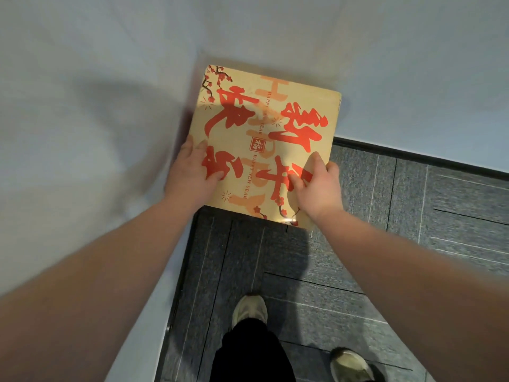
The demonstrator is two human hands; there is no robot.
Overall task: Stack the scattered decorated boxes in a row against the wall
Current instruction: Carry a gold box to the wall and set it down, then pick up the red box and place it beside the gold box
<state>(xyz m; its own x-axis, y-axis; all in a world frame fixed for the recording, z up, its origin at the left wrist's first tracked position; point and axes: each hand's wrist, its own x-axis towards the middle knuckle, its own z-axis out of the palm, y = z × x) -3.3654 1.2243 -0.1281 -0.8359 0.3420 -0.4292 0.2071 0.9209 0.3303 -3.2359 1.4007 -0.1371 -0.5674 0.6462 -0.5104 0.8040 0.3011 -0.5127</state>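
A tan decorated box [264,125] with large red characters, plum blossoms and "HAPPY NEW YEAR" print fills the middle of the view, its top face toward me, tucked into the corner where two pale walls meet. My left hand [190,172] grips its left edge, fingers over the top face. My right hand [316,186] holds the near right corner, thumb and fingers on the top. What lies under the box is hidden, so I cannot tell whether it rests on other boxes or is held above the floor.
Pale walls [82,106] close in on the left and behind the box. Grey carpet tiles [413,202] with a dark skirting strip cover the floor to the right. My own two shoes [249,310] and dark trouser leg stand below.
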